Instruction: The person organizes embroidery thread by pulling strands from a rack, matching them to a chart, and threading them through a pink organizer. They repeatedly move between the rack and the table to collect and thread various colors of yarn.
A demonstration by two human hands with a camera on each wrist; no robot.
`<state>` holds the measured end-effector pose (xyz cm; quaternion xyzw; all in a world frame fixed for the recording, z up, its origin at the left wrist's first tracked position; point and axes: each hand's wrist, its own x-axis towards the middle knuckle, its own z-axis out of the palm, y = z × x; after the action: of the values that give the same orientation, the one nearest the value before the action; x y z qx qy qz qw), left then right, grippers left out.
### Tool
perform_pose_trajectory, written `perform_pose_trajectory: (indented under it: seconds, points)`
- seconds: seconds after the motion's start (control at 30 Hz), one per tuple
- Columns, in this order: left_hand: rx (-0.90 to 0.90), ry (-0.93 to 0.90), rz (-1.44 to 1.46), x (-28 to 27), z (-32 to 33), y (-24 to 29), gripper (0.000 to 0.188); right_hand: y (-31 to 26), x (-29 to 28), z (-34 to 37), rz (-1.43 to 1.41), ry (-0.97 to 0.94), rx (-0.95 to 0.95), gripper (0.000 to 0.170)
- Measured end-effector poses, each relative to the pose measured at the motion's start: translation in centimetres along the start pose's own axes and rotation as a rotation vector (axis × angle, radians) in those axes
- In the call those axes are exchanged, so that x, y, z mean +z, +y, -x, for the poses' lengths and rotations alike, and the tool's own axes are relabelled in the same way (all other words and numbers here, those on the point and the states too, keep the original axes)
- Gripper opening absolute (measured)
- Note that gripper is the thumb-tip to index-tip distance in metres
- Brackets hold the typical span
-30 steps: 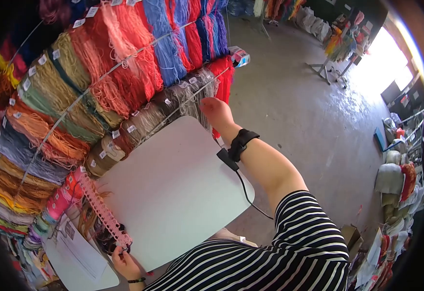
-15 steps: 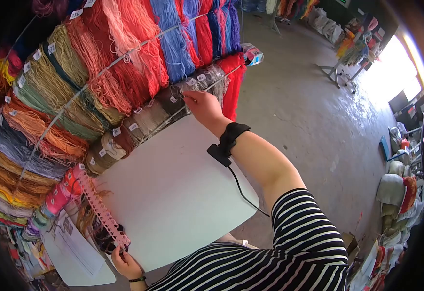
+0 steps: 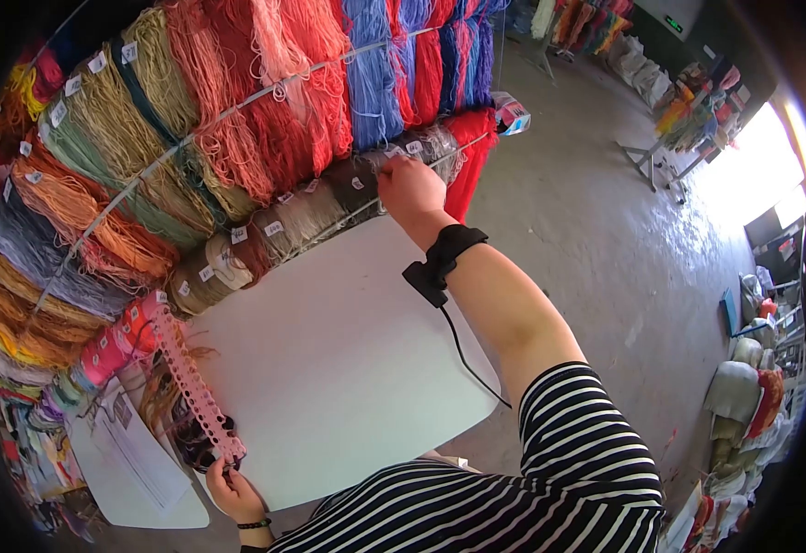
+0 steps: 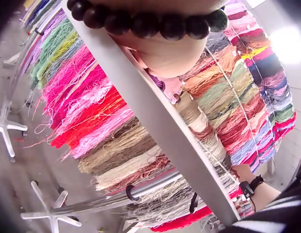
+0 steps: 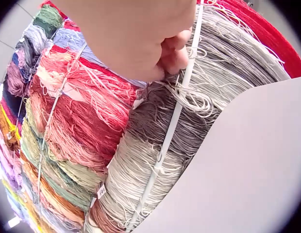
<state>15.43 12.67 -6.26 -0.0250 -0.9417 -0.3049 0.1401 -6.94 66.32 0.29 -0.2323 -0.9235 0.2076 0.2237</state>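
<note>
My right hand (image 3: 412, 189) is at the dark grey yarn (image 3: 355, 184) on the lower rail. In the right wrist view, curled fingers of the right hand (image 5: 136, 43) pinch grey strands beside the white rod (image 5: 175, 114). The left hand (image 3: 235, 496) grips the lower end of a pink strip with holes (image 3: 191, 392), at the white board's left corner. Dark and brown threads (image 3: 168, 405) hang along this strip. The left wrist view shows the left hand (image 4: 170, 56) above the board's edge, its fingertips hidden.
A white board (image 3: 329, 359) lies between the body and the yarn rack. Coloured skeins (image 3: 302, 101) hang on the rack behind. Papers (image 3: 136, 461) lie on another white surface at left. A black cable (image 3: 463, 346) hangs from the right wrist.
From near the red yarn, the right hand has moved left to the dark grey skeins, its fingers now curled at the strands. The left hand still grips the strip. The head view has shifted.
</note>
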Motion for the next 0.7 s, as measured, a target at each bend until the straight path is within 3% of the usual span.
perform_pose_trajectory:
  seconds: [0.13,0.23,0.37,0.47,0.7]
  points:
    - [0.035,-0.001,-0.013,-0.1,0.0,-0.3,0.03,0.3,0.2,-0.5,-0.006,-0.042,0.008,0.022]
    - [0.036,0.017,0.008,0.0,-0.1,-0.2,0.03,2.3,0.7,-0.3,-0.397,-0.011,-0.019,0.018]
    - [0.028,0.008,-0.007,-0.2,-0.2,0.3,0.031,3.6,0.9,0.1,-0.81,-0.098,0.138,0.008]
    - [0.032,0.01,-0.021,-0.1,-0.1,-0.2,0.03,2.7,-1.2,0.8,-1.056,-0.279,0.302,0.008]
    - [0.054,0.019,-0.025,-0.1,-0.3,-0.2,0.03,3.3,-0.2,0.2,-1.009,-0.23,0.293,0.01]
